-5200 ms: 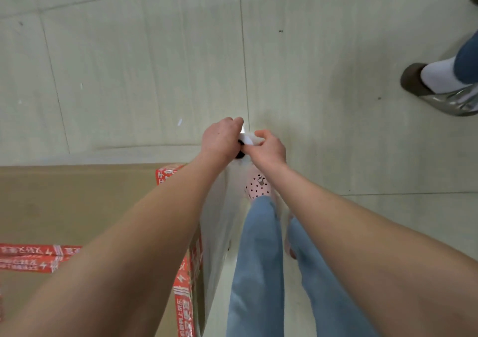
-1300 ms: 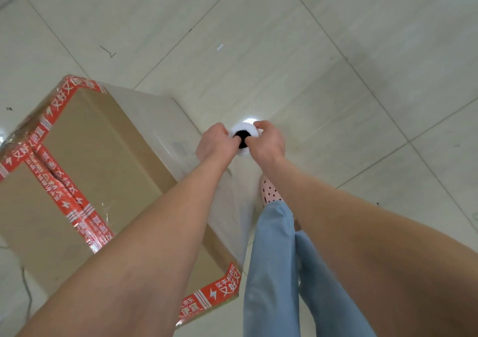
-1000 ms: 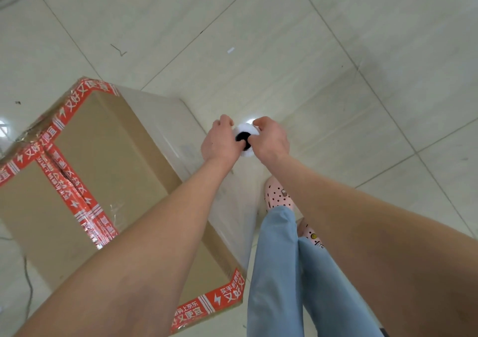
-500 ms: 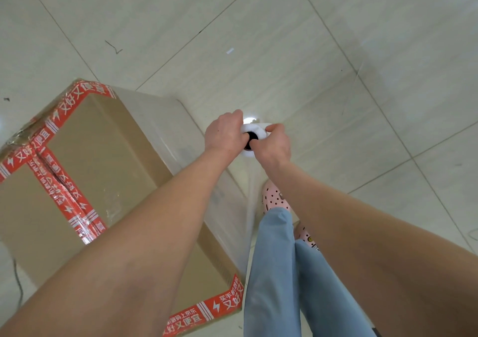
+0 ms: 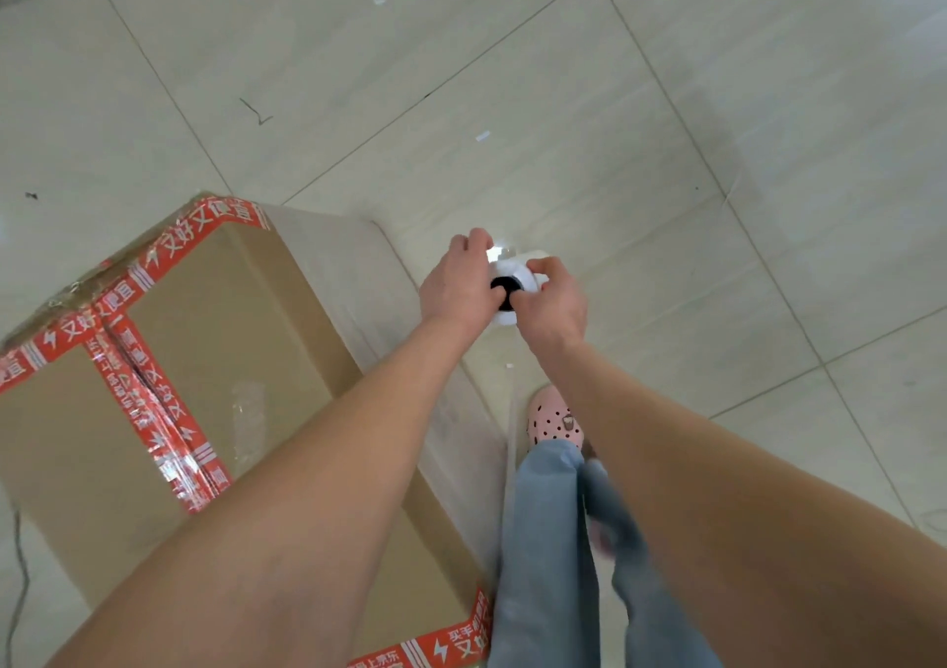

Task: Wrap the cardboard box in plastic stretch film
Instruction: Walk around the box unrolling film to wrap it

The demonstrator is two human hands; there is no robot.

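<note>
Cardboard box (image 5: 215, 339): one. Stretch film roll (image 5: 518, 273), beside the box: one. Pink shoe (image 5: 553, 419), beside the box: one.

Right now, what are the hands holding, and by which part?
Both hold the stretch film roll by its upper end: left hand on its left side, right hand on its right, either side of the dark core hole.

Bright, even light casts only faint, soft shadows. A small white glare spot sits mid-frame on the glossy floor (image 5: 666, 129). One jeans leg (image 5: 612, 526) is motion-blurred.
</note>
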